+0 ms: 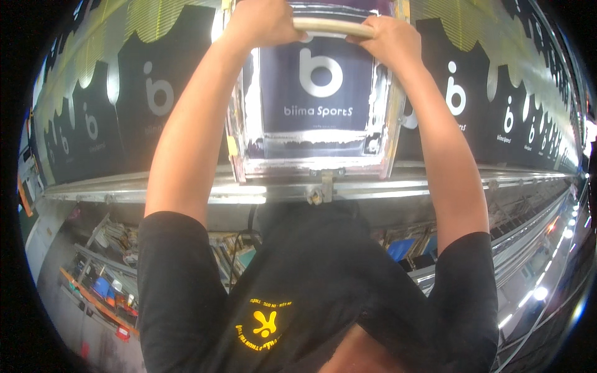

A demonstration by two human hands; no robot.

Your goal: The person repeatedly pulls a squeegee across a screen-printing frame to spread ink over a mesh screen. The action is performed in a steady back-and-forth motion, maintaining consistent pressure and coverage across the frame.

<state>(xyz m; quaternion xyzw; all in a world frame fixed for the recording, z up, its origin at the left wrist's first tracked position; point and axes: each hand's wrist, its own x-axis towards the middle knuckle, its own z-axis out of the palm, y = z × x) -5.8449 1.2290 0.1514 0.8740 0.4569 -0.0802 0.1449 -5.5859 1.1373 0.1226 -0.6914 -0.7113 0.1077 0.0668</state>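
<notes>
A squeegee with a pale wooden handle [333, 26] spans the far part of a screen printing frame [239, 146]. My left hand [264, 25] is closed around its left end, and my right hand [393, 40] around its right end. Below the squeegee, the screen's mesh [280, 78] shows a white rounded logo with small lettering on a dark ground. White ink smears run along the inner edges of the frame. Under and beside the frame lie dark fabric pieces [124, 133]. The squeegee's blade is hidden from this view.
A long printing table carries a row of dark cut garment panels [479, 118] with white logos on both sides. A metal rail [236, 194] with a clamp [318, 193] runs along its near edge. Lower shelves [102, 252] hold stacked materials. Lights [540, 293] shine at right.
</notes>
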